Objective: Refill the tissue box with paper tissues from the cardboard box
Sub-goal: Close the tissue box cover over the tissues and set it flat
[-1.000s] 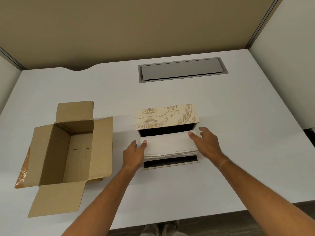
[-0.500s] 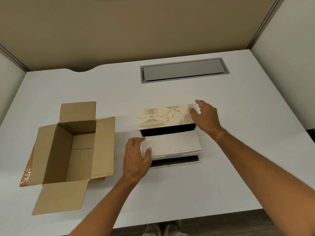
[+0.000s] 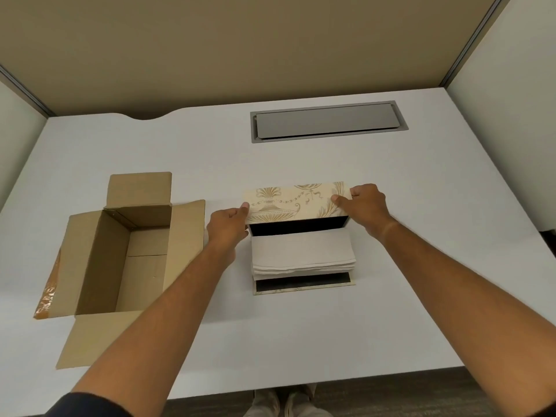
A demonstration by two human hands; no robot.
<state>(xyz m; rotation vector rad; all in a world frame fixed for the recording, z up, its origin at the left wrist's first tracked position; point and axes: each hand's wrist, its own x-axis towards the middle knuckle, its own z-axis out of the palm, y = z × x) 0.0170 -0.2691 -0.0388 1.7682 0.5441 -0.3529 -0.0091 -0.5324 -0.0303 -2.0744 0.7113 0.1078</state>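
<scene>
The tissue box (image 3: 298,206) sits near the middle of the white desk (image 3: 421,236), lying open toward the person. Its cream shell, printed with gold urns and leaf scrolls, stands at the far side, and a black interior shows under its front edge. A flat base panel (image 3: 304,285) with a dark inner face lies at the near side, partly covered by a stack of white paper tissues (image 3: 302,252). The stack rests between the shell and the near edge of the panel, its layered front edge facing the person.

The left hand (image 3: 228,227) pinches the left end of the patterned shell, thumb on the printed face. The right hand (image 3: 365,206) grips the right end, thumb on the front and fingers wrapped over the top corner. Both hands are closed on the shell, well apart from each other.

To the left, apart from the tissue box, stands the cardboard box (image 3: 120,257) with all four flaps folded out; its inside looks bare. A strip of orange tape (image 3: 48,291) clings to its left flap. A grey cable hatch (image 3: 328,121) is set into the desk farther back.
</scene>
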